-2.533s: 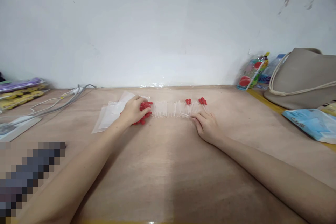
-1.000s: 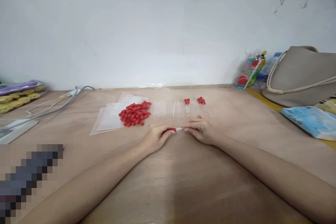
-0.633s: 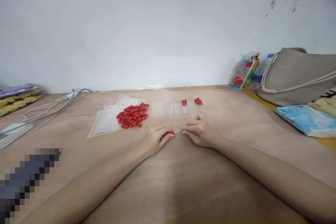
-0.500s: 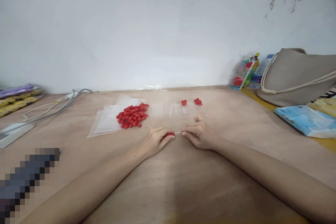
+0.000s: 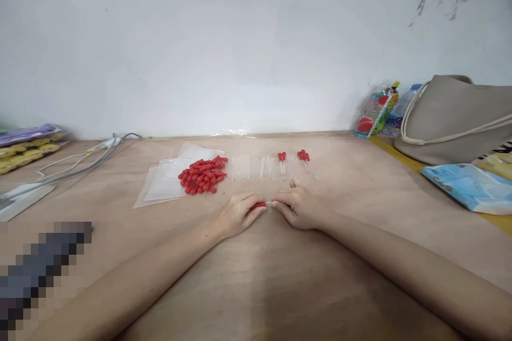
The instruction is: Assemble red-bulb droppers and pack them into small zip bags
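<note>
My left hand [image 5: 237,214] pinches a red rubber bulb [image 5: 258,205] just above the wooden table [image 5: 256,277]. My right hand [image 5: 298,208] pinches a thin clear tube [image 5: 269,203], and the tube's end meets the bulb between my two hands. Behind them lies a pile of red bulbs [image 5: 203,174] on clear plastic bags [image 5: 166,181]. A row of clear tubes [image 5: 256,168] stretches to the right of the pile. Several tubes with red bulbs on them [image 5: 294,157] lie at the right end of the row.
Grey cables [image 5: 86,162] and yellow and purple packets [image 5: 28,144] lie at the far left. A beige bag [image 5: 460,120], bottles [image 5: 380,109] and a blue packet [image 5: 466,186] stand at the right. A white wall rises behind the table.
My left hand left the bulb pile with one bulb and came toward me. My right hand brought a tube from the row, and both hands have closed in until tube and bulb meet.
</note>
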Demonstrator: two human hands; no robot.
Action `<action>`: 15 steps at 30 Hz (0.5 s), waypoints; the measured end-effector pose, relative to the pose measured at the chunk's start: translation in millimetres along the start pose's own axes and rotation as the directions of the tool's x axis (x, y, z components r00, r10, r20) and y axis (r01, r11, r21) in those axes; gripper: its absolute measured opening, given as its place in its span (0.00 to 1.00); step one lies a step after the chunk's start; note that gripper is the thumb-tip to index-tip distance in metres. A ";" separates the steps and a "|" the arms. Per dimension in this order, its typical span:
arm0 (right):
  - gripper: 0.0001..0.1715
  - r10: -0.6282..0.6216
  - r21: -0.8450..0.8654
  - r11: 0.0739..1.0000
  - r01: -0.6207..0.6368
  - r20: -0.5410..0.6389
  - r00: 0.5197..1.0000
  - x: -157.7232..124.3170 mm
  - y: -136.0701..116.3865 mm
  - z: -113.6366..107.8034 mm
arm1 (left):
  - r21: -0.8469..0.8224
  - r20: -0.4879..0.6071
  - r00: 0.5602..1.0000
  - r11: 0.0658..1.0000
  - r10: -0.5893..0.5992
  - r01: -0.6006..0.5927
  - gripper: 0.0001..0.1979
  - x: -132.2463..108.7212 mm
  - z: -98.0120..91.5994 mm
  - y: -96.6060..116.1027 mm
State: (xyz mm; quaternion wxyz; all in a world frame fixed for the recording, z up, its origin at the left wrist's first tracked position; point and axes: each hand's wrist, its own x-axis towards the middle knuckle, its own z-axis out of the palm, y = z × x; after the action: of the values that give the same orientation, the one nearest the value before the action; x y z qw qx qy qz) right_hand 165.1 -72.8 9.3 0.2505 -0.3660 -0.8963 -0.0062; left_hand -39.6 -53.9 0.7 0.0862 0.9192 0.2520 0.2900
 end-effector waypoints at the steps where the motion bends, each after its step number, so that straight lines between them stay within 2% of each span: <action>1: 0.15 0.006 0.003 1.000 -0.006 0.008 1.000 0.5 -0.3 0.2 | -0.001 -0.001 1.000 1.000 0.004 -0.004 0.09 -0.1 0.3 -0.9; 8: 0.15 0.093 -0.012 0.996 -0.093 0.056 0.994 6.3 -7.3 -0.7 | 0.005 -0.008 1.000 1.000 -0.030 0.030 0.08 2.6 -1.5 -10.6; 9: 0.14 0.113 -0.002 0.994 -0.113 0.071 0.991 7.4 -7.9 -3.7 | 0.000 -0.032 0.998 0.999 -0.053 0.053 0.08 2.7 -2.4 -11.4; 11: 0.12 0.183 0.032 0.982 -0.187 0.112 0.977 9.5 -4.2 -13.6 | 0.005 -0.105 0.988 0.993 -0.114 0.115 0.16 2.1 -4.1 -12.0; 13: 0.13 0.310 0.053 0.946 -0.321 0.155 0.938 11.8 8.3 -27.5 | 0.017 -0.170 0.973 0.986 -0.158 0.163 0.23 0.8 -5.2 -11.7; 15: 0.14 0.471 0.035 0.876 -0.481 0.152 0.869 15.1 28.9 -41.4 | 0.023 -0.173 0.972 0.986 -0.162 0.168 0.24 -0.2 -5.6 -10.9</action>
State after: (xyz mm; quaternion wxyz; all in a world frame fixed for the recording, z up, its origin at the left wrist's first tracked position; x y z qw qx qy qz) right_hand 193.4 -49.8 47.4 0.1944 -0.5657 -0.7934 0.1131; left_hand -47.5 -44.6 1.9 0.0710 0.8683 0.3393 0.3548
